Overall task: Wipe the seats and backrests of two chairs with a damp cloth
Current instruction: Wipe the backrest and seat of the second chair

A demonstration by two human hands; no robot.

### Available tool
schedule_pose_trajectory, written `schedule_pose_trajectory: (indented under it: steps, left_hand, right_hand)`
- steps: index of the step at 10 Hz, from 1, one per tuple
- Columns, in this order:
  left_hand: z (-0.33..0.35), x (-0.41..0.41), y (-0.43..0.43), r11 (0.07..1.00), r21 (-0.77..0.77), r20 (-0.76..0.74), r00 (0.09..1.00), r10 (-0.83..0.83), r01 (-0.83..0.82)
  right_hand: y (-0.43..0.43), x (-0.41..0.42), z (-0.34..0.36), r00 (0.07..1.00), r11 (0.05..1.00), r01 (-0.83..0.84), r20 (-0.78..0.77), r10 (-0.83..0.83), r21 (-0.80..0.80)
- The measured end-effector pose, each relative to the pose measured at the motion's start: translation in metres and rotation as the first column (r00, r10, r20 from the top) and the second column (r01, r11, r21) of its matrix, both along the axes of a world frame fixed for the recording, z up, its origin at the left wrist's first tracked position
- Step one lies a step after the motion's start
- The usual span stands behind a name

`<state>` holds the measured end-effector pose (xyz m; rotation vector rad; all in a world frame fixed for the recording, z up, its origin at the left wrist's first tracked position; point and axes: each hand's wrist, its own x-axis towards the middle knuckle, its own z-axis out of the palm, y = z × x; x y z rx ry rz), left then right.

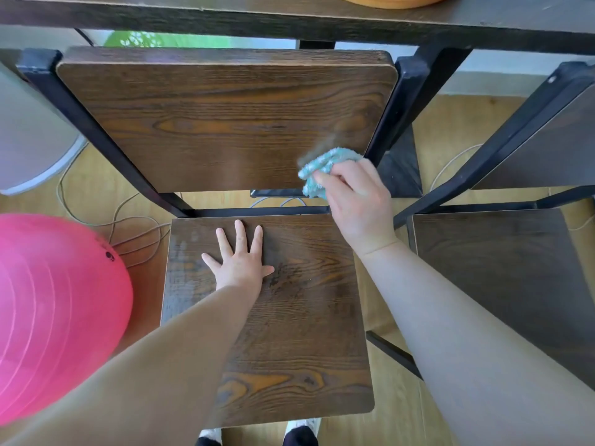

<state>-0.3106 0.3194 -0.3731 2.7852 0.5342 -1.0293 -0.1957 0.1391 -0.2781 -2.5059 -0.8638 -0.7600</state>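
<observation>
The right hand (354, 194) is squeezing a blue cloth (317, 170) against the chair's backrest (219, 123). The left hand (241, 259) is lying flat, fingers wide, on the seat (289, 333).

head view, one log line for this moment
step: backrest wipe | right hand: grips cloth on backrest lower right | left hand: flat on seat

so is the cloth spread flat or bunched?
Bunched: the cloth is crumpled in the right hand, pressed against the backrest lower corner.

Pale wood floor (450, 130) with loose cables (128, 233), pink ball (48, 310) left, dark table (225, 14) above
</observation>
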Motion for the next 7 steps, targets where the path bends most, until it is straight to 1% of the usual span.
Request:
schedule_pose_trajectory:
  steps: [1,2,3,4,5,6,7]
  left_hand:
    - [-0.001,-0.002,-0.001,1.0,0.007,0.001,1.0,-0.005,0.005]
    - [-0.001,-0.003,-0.001,1.0,0.001,-0.005,1.0,-0.006,0.006]
    - [0.001,-0.002,-0.001,1.0,-0.012,-0.014,1.0,0.003,-0.003]
    - [0.002,-0.002,-0.001,1.0,-0.02,-0.013,1.0,0.005,-0.006]
    - [0.003,-0.003,0.0,1.0,-0.025,-0.004,1.0,0.003,-0.003]
    - [0.004,-0.002,0.0,1.0,-0.03,-0.004,1.0,0.004,-0.005]
    - [0.005,-0.002,0.0,0.999,-0.033,-0.009,1.0,0.004,-0.004]
  right_hand:
    - [-0.004,-0.004,-0.018,0.997,0.996,-0.062,-0.045,0.059,-0.062]
    - [-0.011,-0.01,-0.038,0.984,0.985,-0.106,-0.159,0.084,-0.138]
    - [-0.014,-0.016,-0.047,0.957,0.985,-0.084,-0.286,0.038,-0.153]
    - [-0.015,-0.025,-0.026,0.954,0.996,-0.064,-0.298,0.041,-0.066]
    - [-0.021,-0.029,0.021,0.991,0.999,-0.024,-0.129,0.028,0.03]
    - [-0.03,-0.019,0.075,0.997,0.992,0.041,0.055,-0.048,0.123]
    - [-0.038,0.006,0.111,0.976,0.988,0.023,0.209,-0.056,0.155]
